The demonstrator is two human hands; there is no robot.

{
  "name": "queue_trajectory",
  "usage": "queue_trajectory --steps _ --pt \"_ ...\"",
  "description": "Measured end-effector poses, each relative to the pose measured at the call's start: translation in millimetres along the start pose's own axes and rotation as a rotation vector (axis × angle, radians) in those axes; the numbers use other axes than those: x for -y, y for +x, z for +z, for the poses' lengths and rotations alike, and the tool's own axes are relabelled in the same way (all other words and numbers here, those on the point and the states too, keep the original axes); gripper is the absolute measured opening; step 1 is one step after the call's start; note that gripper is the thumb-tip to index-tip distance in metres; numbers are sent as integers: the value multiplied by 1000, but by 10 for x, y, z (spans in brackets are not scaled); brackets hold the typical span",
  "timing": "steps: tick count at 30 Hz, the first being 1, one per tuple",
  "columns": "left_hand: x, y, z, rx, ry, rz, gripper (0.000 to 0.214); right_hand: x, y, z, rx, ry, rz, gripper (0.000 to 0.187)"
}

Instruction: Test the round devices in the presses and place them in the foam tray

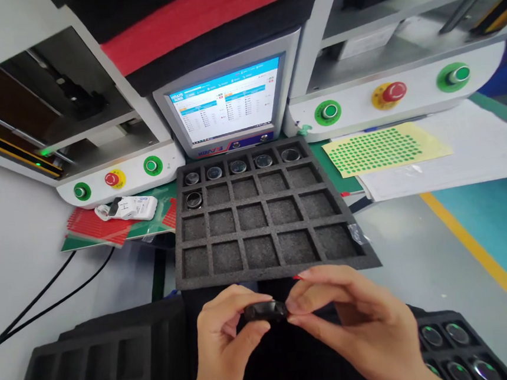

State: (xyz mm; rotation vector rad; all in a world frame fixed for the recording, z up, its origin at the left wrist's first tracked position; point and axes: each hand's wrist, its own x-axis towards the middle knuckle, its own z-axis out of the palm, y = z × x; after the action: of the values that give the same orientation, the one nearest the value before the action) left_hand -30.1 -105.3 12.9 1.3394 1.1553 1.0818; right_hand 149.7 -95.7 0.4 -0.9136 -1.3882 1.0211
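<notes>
A black watch case (265,311), strapless and seen edge-on, is held level in front of my body. My left hand (231,340) pinches its left end between thumb and fingers. The thumb and fingertips of my right hand (353,317) close on its right end, and a small red bit shows at one fingertip. Just beyond my hands lies a dark grey foam tray (252,227) with square compartments. Round watch cases (238,167) fill its back row, and another watch case (194,200) sits at the left of the second row.
Behind the tray stands a lit monitor (230,103) between two machines with green buttons (330,111) and red stop buttons (394,91). A sheet of green dots (387,147) lies right, a white device (133,208) left. More foam trays (89,370) flank me; the right one holds watch cases (456,333).
</notes>
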Motion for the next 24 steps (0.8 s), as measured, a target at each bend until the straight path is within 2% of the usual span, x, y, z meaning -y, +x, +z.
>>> queue_trajectory --steps 2,4,9,13,16,17,18,20,22,24 --pt "8 -2 -2 15 -2 -27 15 -5 15 -71 108 -27 -2 38" --pt "16 -8 27 -23 34 -52 13 2 30 -120 165 -39 -31 35" --pt "-3 -13 263 -264 103 -147 15 29 64 -137 127 -121 -155 37" --pt "-8 45 409 -299 95 -112 14 51 -31 -126 48 -179 -137 36" --pt "89 120 346 -425 110 -147 15 43 -132 -231 164 -128 -156 36" --pt "139 142 304 -485 91 -178 16 16 -144 -307 137 -153 -169 34" --pt "190 160 263 -532 56 -213 19 -32 -138 -402 49 -209 -166 34" --pt "280 186 212 -565 -48 -270 23 -186 -78 -634 -301 -355 -142 36" --pt "327 201 223 -522 -151 -313 24 -390 21 -868 -525 -438 -82 47" --pt "317 214 284 -440 -243 -355 24 -579 110 -1039 -581 -491 72 54"
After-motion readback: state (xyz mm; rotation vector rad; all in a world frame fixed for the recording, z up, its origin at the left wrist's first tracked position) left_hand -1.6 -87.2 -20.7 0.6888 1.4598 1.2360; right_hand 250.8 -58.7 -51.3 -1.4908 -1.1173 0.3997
